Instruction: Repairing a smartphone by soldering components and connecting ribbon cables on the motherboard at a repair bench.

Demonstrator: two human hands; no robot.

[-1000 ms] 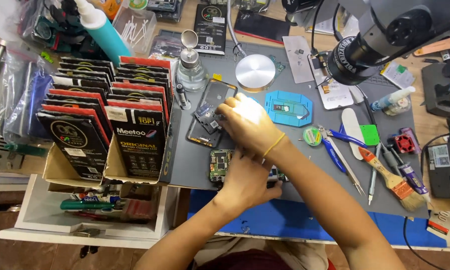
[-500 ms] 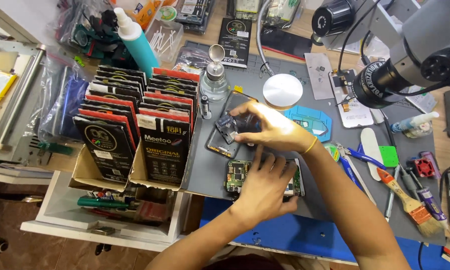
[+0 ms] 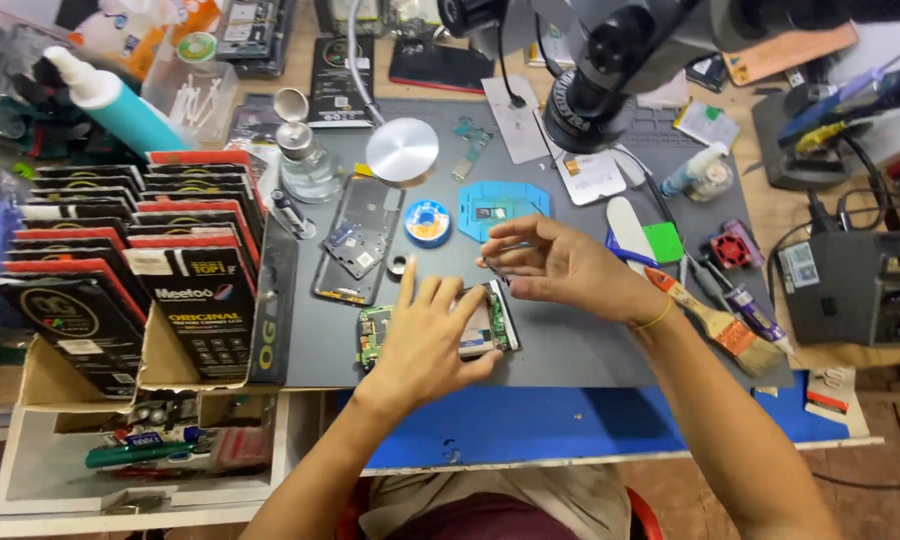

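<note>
An opened phone (image 3: 498, 322) with a green circuit board showing lies on the grey work mat (image 3: 570, 340). My left hand (image 3: 425, 340) lies flat on it with the fingers spread, holding it down. Just above the phone's top right corner, my right hand (image 3: 565, 268) hovers with thumb and fingertips pinched on something small and dark. I cannot make out what that thing is. A bare phone frame (image 3: 355, 240) lies on the mat to the left of both hands.
A microscope head (image 3: 610, 70) hangs over the back of the mat. Nearby are a blue wire spool (image 3: 428, 222), a blue fixture (image 3: 505, 205), a glass bottle (image 3: 305, 160) and a brush (image 3: 715, 320). A box of packaged items (image 3: 140, 270) stands left, and a power unit (image 3: 855, 290) right.
My right hand has left the phone frame, which now lies on the mat, and moved right to just above the opened phone. My left hand stays on the opened phone.
</note>
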